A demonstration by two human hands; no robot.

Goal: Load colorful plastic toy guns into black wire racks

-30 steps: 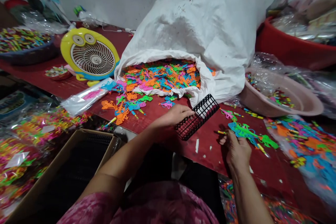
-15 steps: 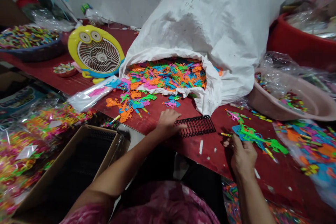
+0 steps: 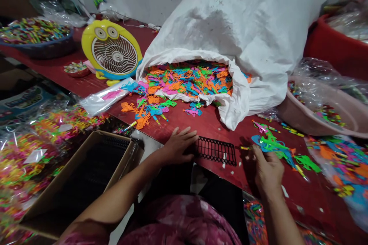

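A black plastic grid rack [image 3: 216, 151] lies on the red table in front of me. My left hand [image 3: 178, 146] is at its left end, fingers stretched out and palm down, touching or very near the edge. My right hand [image 3: 268, 170] is closed just right of the rack, its fingertips pinching a small thin tube [image 3: 245, 148] with a yellow band that points at the rack. Beyond the right hand lies a pile of green, blue and pink plastic toy pieces [image 3: 271, 141], with a yellow-banded tube [image 3: 301, 172] beside it.
A big white sack [image 3: 244, 34] spills colourful plastic pieces [image 3: 189, 80] onto the table. To the left stand a yellow fan [image 3: 112, 51] and a cardboard box [image 3: 128, 160] holding black racks. A pink basin [image 3: 310, 116] and a red tub [image 3: 330, 53] are at the right.
The rack has turned and its right end has come nearer to me. My left hand has slid left off its top, fingers now straighter. The right hand still pinches the tube.
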